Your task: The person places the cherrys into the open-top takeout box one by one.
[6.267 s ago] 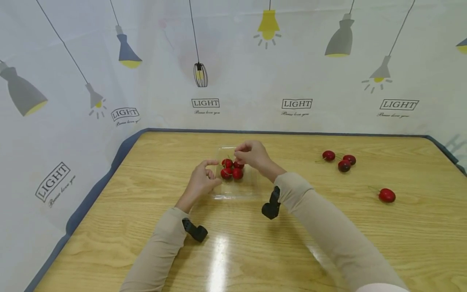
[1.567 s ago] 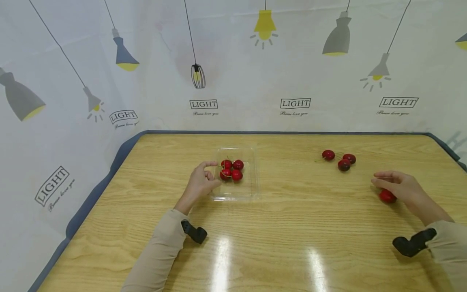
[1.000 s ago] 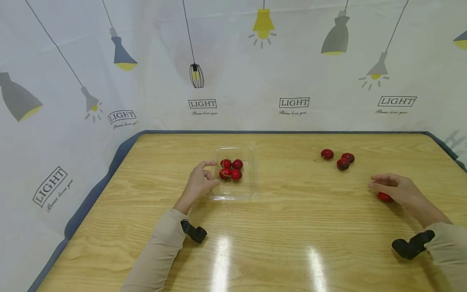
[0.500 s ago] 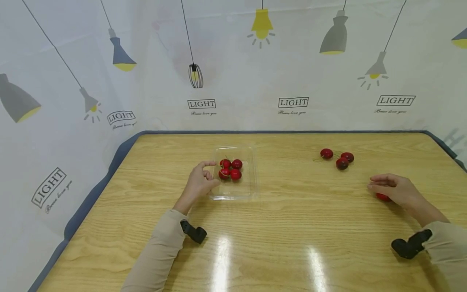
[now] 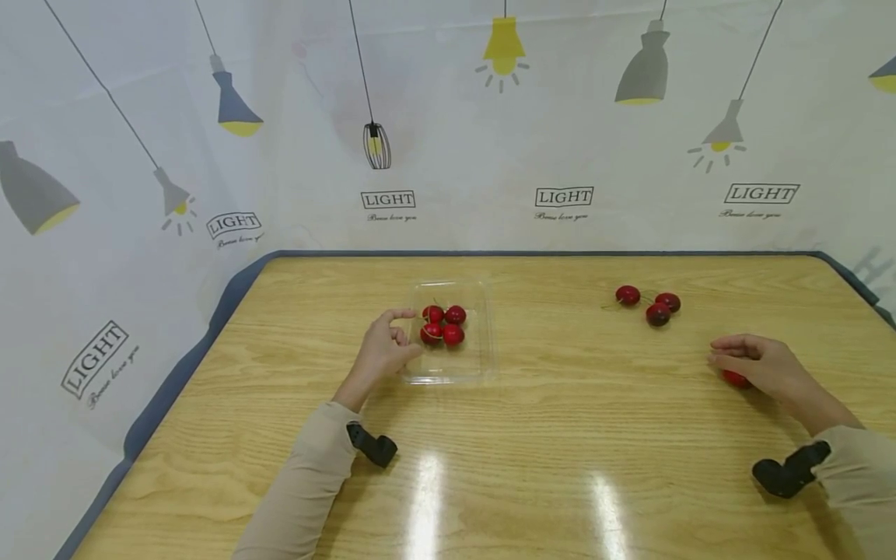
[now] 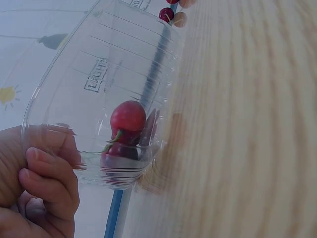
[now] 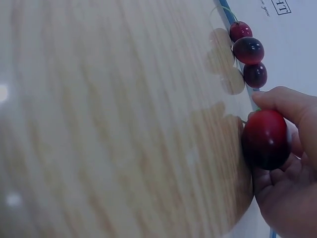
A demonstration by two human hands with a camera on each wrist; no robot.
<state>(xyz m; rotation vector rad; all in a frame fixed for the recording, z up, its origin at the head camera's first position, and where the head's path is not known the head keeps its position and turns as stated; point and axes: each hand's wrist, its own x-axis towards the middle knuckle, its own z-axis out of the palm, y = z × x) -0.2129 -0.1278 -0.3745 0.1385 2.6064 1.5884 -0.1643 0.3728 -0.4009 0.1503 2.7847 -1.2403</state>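
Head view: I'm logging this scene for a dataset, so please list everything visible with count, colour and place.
Clear plastic tray: one, transparent, left of the table's centre.
Cherries in the tray: four, red, at its far end.
Loose cherries: three, dark red, far right on the table.
Single cherry: one, red, near right, under the right hand.
Table: one, light wood with a dark blue edge.
Backdrop: one, white, printed with lamps and LIGHT labels, behind and to the left.
Wrist cameras: two, black, one on each sleeve.
Left hand: grip on the tray's left rim.
Right hand: fingers curled round the single cherry.
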